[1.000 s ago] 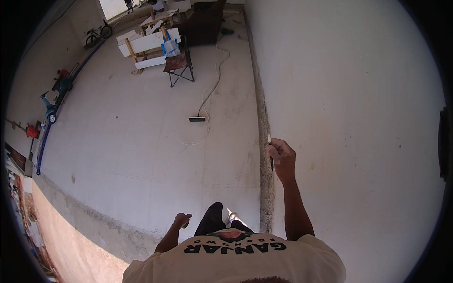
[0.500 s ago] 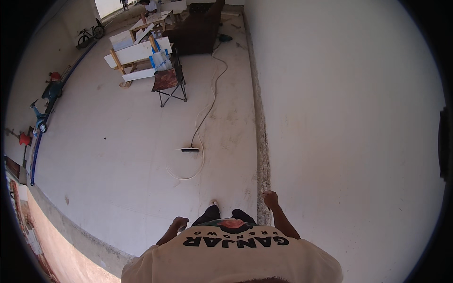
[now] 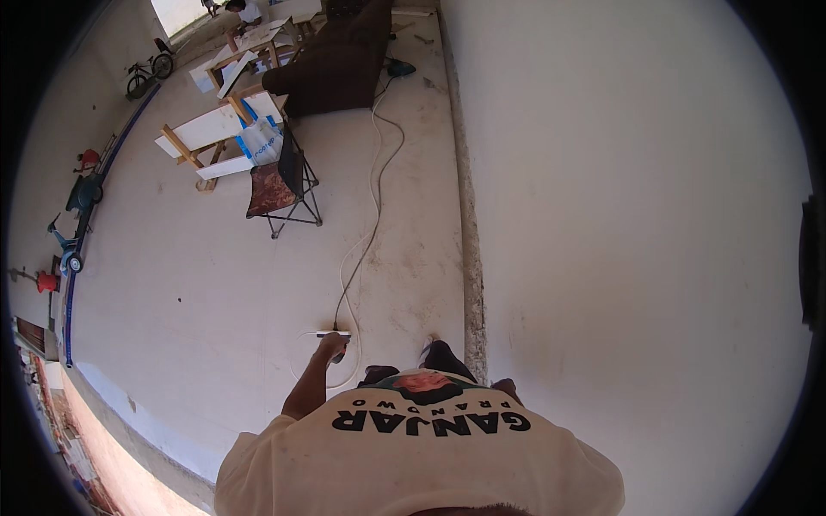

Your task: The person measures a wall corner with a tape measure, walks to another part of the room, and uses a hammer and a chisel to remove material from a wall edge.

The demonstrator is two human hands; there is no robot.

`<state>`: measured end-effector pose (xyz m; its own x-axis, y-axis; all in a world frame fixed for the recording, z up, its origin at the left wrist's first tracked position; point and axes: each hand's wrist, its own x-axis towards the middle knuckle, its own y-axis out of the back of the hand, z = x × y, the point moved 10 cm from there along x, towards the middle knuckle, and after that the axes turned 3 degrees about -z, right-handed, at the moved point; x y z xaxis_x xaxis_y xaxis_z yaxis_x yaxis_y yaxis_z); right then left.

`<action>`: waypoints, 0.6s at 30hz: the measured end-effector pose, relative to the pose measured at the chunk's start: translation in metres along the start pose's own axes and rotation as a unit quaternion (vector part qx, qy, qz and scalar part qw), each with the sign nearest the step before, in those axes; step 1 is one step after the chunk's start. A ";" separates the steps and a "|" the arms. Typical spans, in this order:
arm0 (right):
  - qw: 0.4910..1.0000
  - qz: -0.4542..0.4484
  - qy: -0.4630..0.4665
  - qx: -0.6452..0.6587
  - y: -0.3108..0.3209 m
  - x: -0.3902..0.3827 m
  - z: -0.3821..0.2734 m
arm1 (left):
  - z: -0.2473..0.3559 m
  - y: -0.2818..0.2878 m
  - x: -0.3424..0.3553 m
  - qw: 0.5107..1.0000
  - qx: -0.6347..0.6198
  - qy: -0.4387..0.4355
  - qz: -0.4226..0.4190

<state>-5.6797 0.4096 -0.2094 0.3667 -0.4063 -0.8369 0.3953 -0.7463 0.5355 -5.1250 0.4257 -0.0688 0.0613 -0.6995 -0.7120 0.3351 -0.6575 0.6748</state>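
Observation:
My left hand is closed on a small dark object I cannot make out, low in the view beside my leg. Just beyond it in the picture, partly behind that hand, a power strip lies on the pale floor, with a dark cord and a looping white cable running around it. My right hand is mostly hidden by my body, near the rough edge along the foot of the white wall; its fingers and anything in them cannot be seen clearly.
Ahead are a folding chair, white boards on wooden frames with a blue-and-white bag, and a brown sofa. A person is at a table behind. Scooters, a bicycle and a blue pipe line the left.
I have moved forward, so chair, sofa and power strip appear nearer. My left hand has swung forward; my right hand, earlier raised holding a small white-and-dark object, has dropped back behind my body.

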 end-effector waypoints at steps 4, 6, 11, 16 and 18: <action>0.937 0.300 -0.015 -0.177 0.235 0.061 0.111 | 0.106 0.033 0.075 0.978 0.126 -0.165 -0.018; 0.929 0.357 0.003 -0.093 0.349 0.095 0.170 | 0.117 0.042 0.129 0.986 0.063 -0.137 -0.067; 0.745 0.340 0.007 0.574 0.568 0.205 0.184 | -0.023 0.044 0.155 0.900 -0.355 0.241 -0.070; 0.819 0.540 0.053 -0.184 0.693 0.241 0.264 | 0.045 0.189 0.335 0.894 -0.358 0.219 -0.155; 0.933 0.313 0.002 -0.176 0.695 0.309 0.217 | 0.008 0.265 0.353 0.900 -0.323 0.252 -0.149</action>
<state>-5.4742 -0.3492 -0.1206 0.6222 -0.7016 -0.3473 0.3543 -0.1432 0.9241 -5.0225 0.0020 -0.1401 0.2417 -0.1971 -0.9501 0.8742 -0.3808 0.3013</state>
